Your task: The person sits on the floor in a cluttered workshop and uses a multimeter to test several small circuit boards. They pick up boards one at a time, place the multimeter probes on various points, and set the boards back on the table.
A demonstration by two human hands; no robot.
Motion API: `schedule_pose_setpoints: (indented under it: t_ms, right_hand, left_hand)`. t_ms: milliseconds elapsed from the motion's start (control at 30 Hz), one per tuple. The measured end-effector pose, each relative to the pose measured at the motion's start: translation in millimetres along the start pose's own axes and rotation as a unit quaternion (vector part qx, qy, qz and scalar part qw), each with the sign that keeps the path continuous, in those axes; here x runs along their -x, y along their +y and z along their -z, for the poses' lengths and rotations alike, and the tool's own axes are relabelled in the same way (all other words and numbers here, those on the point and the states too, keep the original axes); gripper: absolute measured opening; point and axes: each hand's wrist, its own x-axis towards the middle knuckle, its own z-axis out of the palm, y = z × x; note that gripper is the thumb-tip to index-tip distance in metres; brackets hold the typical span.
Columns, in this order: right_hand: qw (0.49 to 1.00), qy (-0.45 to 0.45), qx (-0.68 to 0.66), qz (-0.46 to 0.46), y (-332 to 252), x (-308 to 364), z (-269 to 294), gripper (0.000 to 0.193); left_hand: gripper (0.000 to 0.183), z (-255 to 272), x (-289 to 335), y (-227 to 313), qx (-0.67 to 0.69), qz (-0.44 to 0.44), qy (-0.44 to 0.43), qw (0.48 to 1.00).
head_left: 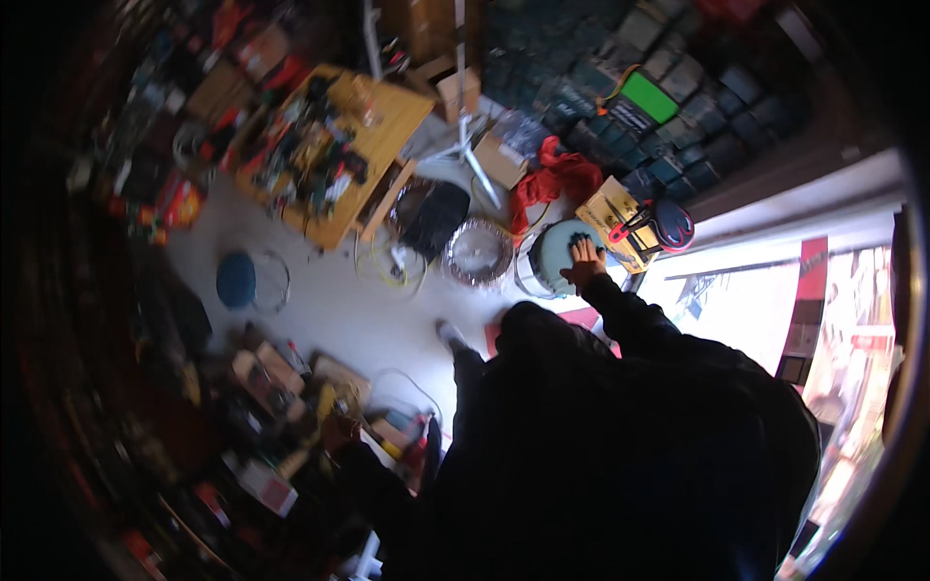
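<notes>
My right hand (583, 263) is spread, palm down, on the pale green top of a round drum (550, 259); I can't make out the dark patch by its fingertips. On my feed the drum stands on the floor (329, 315), between a silvery round basin (451, 263) and a yellow box (603, 205), with red cloth (562, 176) just beyond. My left hand (339, 433) is low among cartons (266, 373), too blurred for me to tell its grip.
</notes>
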Motion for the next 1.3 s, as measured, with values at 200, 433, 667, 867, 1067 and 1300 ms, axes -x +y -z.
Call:
schedule_pose_setpoints:
  t_ms: [200,433,667,867,1067,1300]
  right_hand:
    - [0.937,-0.108,-0.298,-0.146,68,35,-10,0.057]
    - [0.65,-0.116,-0.605,-0.445,117,88,3,0.043]
    - [0.618,-0.071,-0.627,-0.469,133,94,-13,0.041]
    - [0.59,-0.069,-0.604,-0.53,140,97,-5,0.038]
    - [0.595,-0.069,-0.567,-0.565,151,65,46,0.041]
    - [0.801,-0.068,-0.481,-0.349,133,-121,96,0.023]
  left_hand:
    - [0.027,-93,-169,192,0.392,0.255,-0.159,0.87]
    - [0.034,-264,-221,372,0.222,0.182,-0.217,0.933]
    - [0.039,-362,-325,501,0.305,-0.007,-0.19,0.933]
    - [0.03,-442,-561,628,0.478,0.045,-0.19,0.857]
    - [0.02,-498,-659,700,0.324,0.037,-0.119,0.938]
    - [0.04,-493,-615,696,0.068,-0.109,-0.316,0.94]
